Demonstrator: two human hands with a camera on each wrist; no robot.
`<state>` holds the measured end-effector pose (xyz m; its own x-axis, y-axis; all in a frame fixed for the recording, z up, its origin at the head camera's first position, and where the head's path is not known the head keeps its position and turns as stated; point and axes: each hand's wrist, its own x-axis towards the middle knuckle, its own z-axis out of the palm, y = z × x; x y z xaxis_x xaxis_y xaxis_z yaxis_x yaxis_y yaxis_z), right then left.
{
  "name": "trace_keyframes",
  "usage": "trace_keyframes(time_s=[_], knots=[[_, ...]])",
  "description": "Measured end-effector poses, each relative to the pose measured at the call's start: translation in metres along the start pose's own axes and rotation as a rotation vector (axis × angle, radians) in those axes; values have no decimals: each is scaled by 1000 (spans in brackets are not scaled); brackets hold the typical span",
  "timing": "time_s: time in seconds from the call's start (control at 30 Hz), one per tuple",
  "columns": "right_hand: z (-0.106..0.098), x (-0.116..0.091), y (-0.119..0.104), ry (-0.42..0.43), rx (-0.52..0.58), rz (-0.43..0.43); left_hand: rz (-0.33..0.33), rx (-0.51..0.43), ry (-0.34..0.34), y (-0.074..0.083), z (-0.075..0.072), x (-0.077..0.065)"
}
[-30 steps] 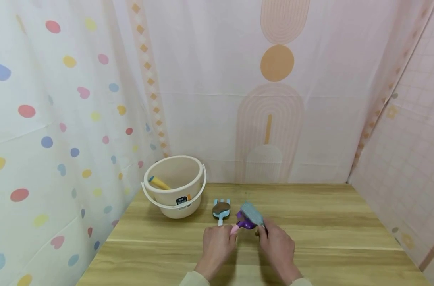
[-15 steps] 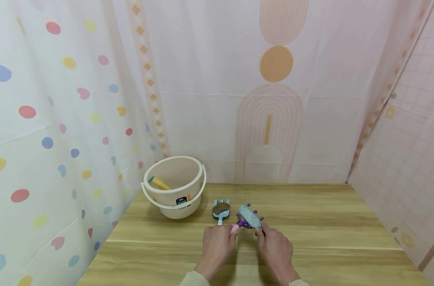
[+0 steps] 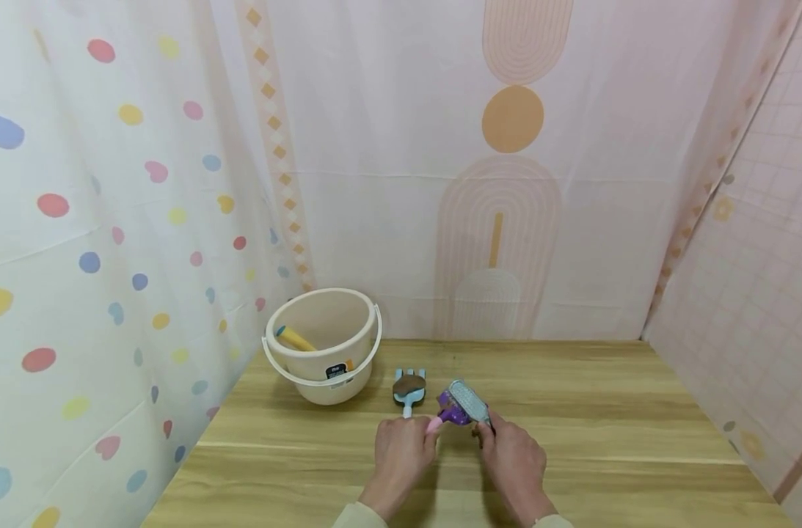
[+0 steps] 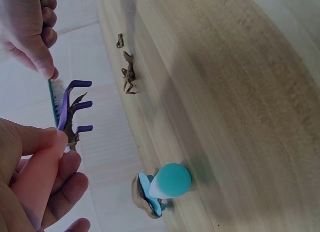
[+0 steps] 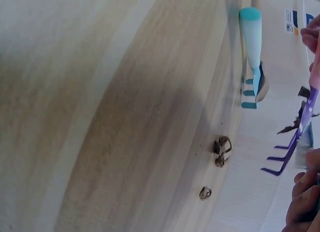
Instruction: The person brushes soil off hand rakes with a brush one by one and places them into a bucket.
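Observation:
My left hand [image 3: 403,456] grips the pink handle of a small purple hand rake [image 4: 63,110], held above the table. My right hand [image 3: 514,463] holds a scrubbing brush [image 3: 469,400] with a teal-grey back. In the left wrist view the brush's white bristles [image 4: 58,92] lie against the back of the rake head. A dry, dark leaf [image 4: 71,123] clings among the rake's tines. Below on the wooden table lie dried brown plant scraps [image 4: 129,73]; the right wrist view shows a smaller scrap [image 5: 205,193] apart from them.
A light blue hand rake [image 3: 409,397] with a white, teal-ended handle lies left of the hands, a brown rounded piece [image 3: 409,383] over its head. Behind it, a cream bucket [image 3: 308,364] holds a yellow handle [image 3: 296,339]. Patterned curtains [image 3: 387,220] hang around the table.
The brush has shifted back and forth over the purple rake head. Half a second ago the rake's tines showed more in the head view; its head has since tilted. The left hand hardly moved.

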<state>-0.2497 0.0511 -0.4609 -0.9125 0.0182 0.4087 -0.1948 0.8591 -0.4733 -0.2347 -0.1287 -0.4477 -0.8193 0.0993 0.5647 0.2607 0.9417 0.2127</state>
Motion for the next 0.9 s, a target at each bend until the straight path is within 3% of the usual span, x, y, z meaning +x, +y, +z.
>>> trace_keyframes(time_s=[0.27, 0.53, 0.9], knots=[[-7, 6, 6, 12, 1, 2, -13, -6, -26, 2, -1, 0], [-4, -3, -5, 121, 47, -120, -4, 12, -14, 2, -1, 2], [3, -5, 0, 38, 21, -24, 9, 30, -24, 5, 1, 1]])
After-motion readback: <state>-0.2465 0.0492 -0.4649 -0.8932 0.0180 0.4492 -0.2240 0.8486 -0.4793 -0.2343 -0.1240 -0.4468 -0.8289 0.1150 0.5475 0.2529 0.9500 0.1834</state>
